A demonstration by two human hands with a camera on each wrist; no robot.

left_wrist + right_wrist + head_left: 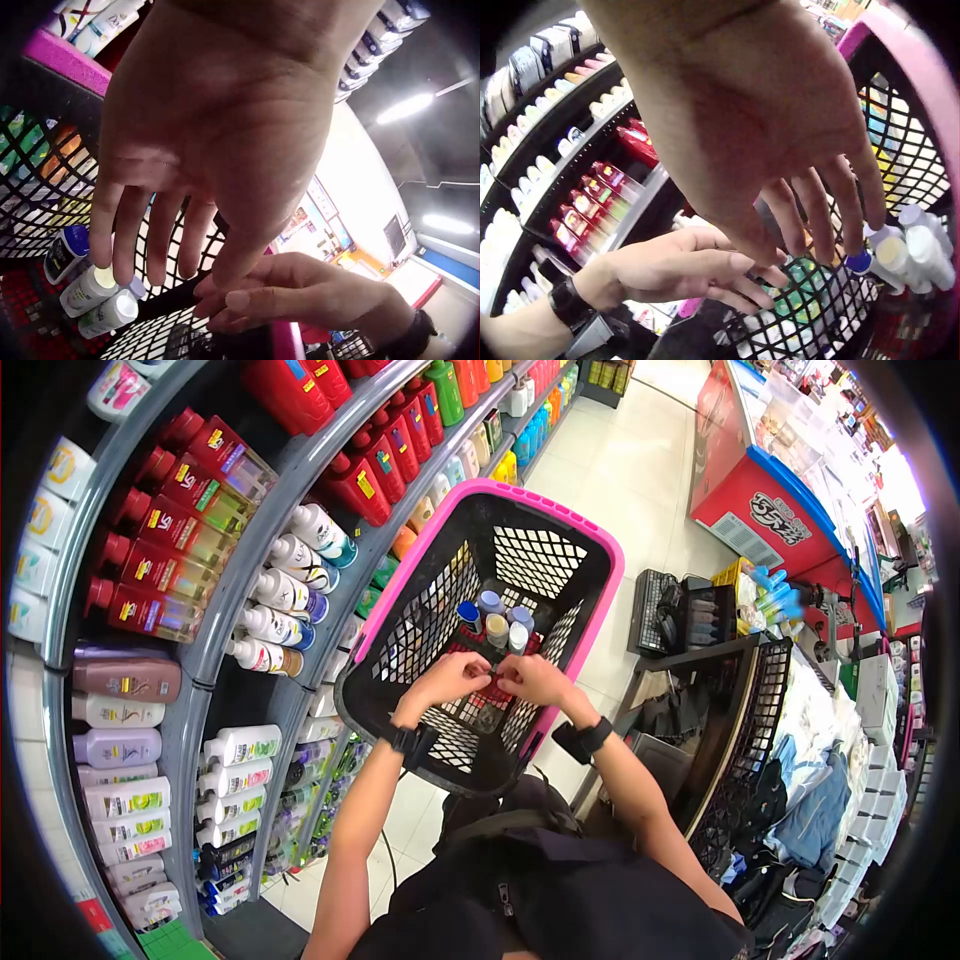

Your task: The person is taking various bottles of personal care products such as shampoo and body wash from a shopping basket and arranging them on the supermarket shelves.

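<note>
A black mesh basket with a pink rim (pixel 590 530) hangs in front of me, and both my hands are inside it. My left hand (pixel 450 678) and right hand (pixel 535 678) meet fingertip to fingertip over the basket's near half. In the left wrist view the left hand (pixel 202 150) has its fingers straight and hanging down, with the right hand (pixel 292 296) just below them. The right wrist view shows the right hand (pixel 765 127) relaxed and the left hand (pixel 690 270) reaching toward it. Neither hand plainly holds anything. Several small capped bottles (pixel 497 622) stand in the basket beyond the hands.
Curved shelves (pixel 200 660) of red and white shampoo bottles fill the left. A red chest freezer (pixel 760 510) stands at the far right of the tiled aisle (pixel 620 460). A black wire rack (pixel 760 700) with folded clothes is close on my right.
</note>
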